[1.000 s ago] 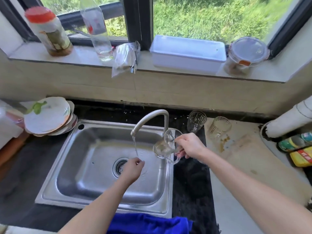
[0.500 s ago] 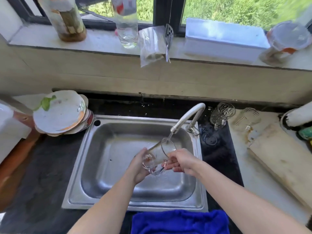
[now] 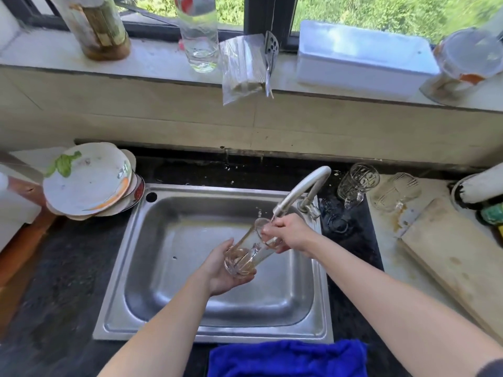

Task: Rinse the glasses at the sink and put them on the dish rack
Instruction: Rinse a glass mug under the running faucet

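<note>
A clear glass [image 3: 249, 251] tilts over the steel sink [image 3: 174, 333], its mouth up under the running tap [image 3: 302, 190]. My left hand [image 3: 221, 270] cups the glass's base from below. My right hand [image 3: 290, 234] grips the rim, fingers at the mouth where water streams in. Two more glasses stand right of the sink: one [image 3: 356, 183] on the dark counter, one [image 3: 394, 190] on the pale worktop. No dish rack is clearly in view.
Stacked plates [image 3: 87, 182] lean at the sink's left corner. A blue cloth [image 3: 288, 359] lies at the front edge. A wooden board [image 3: 457, 257] sits at right. The windowsill holds a jar [image 3: 98, 28], a bottle [image 3: 200, 31], a white box [image 3: 362, 57] and a lidded container [image 3: 465, 58].
My right hand brought the glass from beside the tap to under the stream. My left hand moved up from the basin and took the glass's base. The view dropped toward the sink.
</note>
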